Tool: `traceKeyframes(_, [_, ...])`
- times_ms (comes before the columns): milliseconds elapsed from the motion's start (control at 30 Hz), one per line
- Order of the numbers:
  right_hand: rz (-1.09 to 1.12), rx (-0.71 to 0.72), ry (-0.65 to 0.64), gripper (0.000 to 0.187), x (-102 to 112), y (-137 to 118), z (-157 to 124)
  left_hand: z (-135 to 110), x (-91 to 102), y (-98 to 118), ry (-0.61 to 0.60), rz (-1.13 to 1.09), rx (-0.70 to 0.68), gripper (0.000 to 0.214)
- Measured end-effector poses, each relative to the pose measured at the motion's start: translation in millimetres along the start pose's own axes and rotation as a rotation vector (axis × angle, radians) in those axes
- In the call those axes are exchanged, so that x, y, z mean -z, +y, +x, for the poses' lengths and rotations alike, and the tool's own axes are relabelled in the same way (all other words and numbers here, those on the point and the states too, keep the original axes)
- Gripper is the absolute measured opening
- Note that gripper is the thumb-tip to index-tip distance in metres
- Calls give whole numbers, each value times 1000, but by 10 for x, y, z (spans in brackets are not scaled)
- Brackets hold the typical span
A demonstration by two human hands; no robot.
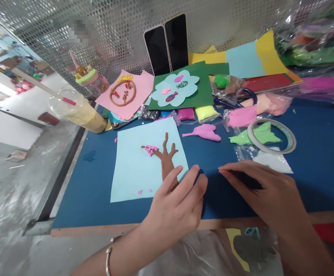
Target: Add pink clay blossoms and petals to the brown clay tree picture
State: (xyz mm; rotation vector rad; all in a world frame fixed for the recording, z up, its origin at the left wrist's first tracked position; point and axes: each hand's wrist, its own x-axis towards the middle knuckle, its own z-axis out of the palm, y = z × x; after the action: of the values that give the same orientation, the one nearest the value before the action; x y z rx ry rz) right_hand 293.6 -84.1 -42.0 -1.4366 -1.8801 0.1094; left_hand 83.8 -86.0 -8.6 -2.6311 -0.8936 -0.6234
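Blue table, floor past left edge. Left hand loose over light-blue paper; right hand pinched, can't tell on what.

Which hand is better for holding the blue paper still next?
Probably the left hand: it's over the paper at its near right corner, by the tree. The right hand is off the paper, thumb and finger pinched together.

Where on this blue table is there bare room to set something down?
Right of the tape roll and right hand, the blue tabletop is mostly bare; another patch, with a dark smudge, lies left of the light blue sheet, in front of the plastic cup. Clay packets and paper artworks crowd the back.
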Motion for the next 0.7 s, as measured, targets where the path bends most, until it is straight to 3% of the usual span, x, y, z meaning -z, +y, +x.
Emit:
traceKeyframes(167, [18,12,8,11,1,-5,7,-22,-10,10,6,1,7,12])
traceKeyframes(367, [22,25,17,9,-5,-10,11,-51,-31,114,-105,-14,272,18])
traceKeyframes(567, [49,59,-5,7,-2,-17,19,-142,-48,139,-62,-95,269,18])
traceKeyframes(700, [109,176,-102,7,-16,-37,26,-149,0,126,-50,-150,337,22])
